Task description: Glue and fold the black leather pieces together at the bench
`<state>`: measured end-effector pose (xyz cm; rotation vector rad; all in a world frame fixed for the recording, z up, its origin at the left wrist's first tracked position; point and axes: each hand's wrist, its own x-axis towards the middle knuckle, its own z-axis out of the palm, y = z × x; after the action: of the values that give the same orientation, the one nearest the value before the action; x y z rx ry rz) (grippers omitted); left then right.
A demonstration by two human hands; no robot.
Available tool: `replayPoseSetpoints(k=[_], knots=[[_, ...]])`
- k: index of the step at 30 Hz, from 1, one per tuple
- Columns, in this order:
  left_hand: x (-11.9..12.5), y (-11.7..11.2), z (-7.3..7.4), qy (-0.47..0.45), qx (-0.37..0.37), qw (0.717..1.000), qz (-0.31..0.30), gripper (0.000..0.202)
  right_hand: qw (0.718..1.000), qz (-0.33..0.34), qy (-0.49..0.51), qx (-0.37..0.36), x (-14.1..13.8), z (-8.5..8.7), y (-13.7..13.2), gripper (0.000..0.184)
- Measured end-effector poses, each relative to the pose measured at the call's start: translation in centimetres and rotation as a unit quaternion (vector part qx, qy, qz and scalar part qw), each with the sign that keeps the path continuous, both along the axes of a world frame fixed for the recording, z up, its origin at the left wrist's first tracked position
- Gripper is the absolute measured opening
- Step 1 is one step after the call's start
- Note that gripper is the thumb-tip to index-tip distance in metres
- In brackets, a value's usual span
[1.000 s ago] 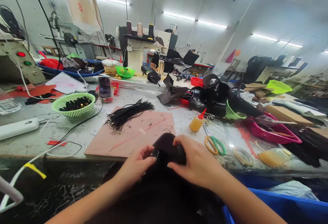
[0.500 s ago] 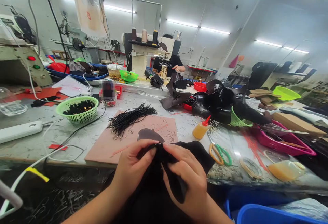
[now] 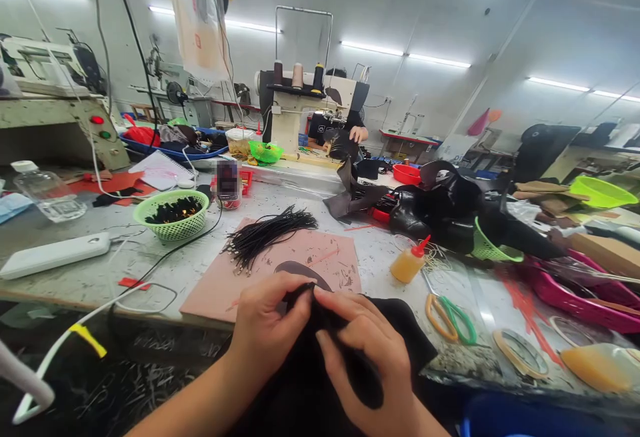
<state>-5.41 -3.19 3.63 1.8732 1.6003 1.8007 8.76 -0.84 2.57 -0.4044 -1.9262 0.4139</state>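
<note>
A black piece of leather or cloth is held up between my two hands at the front edge of the workbench. My left hand is closed, thumb and fingers pinching the piece's top edge. Beside it, my right hand grips the same edge, its thumb lower and apart from the fingertips. The exact spot pinched is dark and partly hidden by my fingers. Just beyond my hands, a dark curved piece lies on a pinkish board, below a bundle of black cords with light tips.
To the right lie a glue bottle with a red nozzle, scissors and a tape roll. A green basket of small black parts stands left. Black leather pieces are heaped behind. A co-worker sits at a sewing machine.
The view has shifted left, so bench items appear further right. Both my hands keep hold of the black piece, with the right thumb slightly changed. The co-worker now handles a dark item at the machine.
</note>
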Motion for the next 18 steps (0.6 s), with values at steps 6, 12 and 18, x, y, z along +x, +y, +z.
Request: replayPoseSetpoints(k=[6,12,18], knots=[[-0.3,0.1,0.0,-0.002,-0.019,1.000,-0.012,0.015,0.998,0.004,0.028,-0.064,-0.3,0.1,0.1,0.021],[-0.9,0.1,0.6,-0.093,-0.157,0.975,-0.131,0.019,0.993,-0.041,0.059,-0.093,-0.6,-0.7,0.3,0.018],[-1.2,-0.4,0.8,-0.165,-0.204,0.947,-0.188,0.022,0.989,-0.065,0.075,-0.110,-0.8,-0.7,0.5,0.017]])
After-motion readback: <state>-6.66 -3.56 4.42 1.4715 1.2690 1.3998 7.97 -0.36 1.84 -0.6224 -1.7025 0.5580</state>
